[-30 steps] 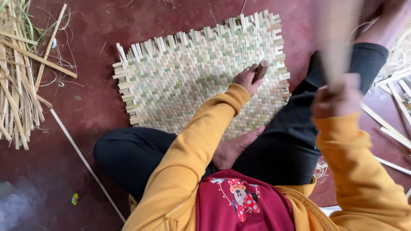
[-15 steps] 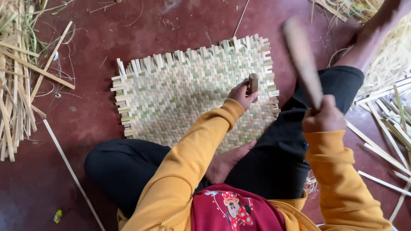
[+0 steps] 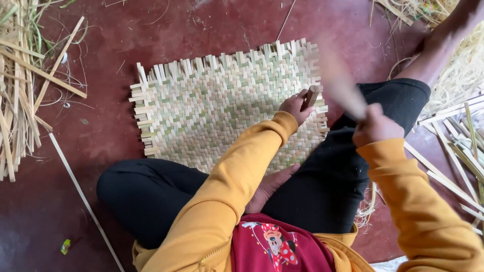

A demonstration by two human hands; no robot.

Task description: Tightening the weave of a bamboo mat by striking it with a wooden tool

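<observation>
While the left hand (image 3: 295,107) is gripping a small wooden peg (image 3: 311,95) on the square woven bamboo mat (image 3: 212,106), the right hand (image 3: 374,126) is clenching a blurred stick (image 3: 340,83); loose bamboo strips (image 3: 25,100) are lying beside.

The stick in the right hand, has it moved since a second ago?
Yes. The stick in the right hand has swung down and leftward, toward the small wooden piece that the left hand holds on the woven mat.

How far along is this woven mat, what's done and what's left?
Done: most of the woven mat is a tight, closed panel. In hand: the left hand holds a small wooden block upright at the mat's right edge, and the right hand swings a blurred stick near it. Left: strip ends jut untrimmed along all edges.
</observation>
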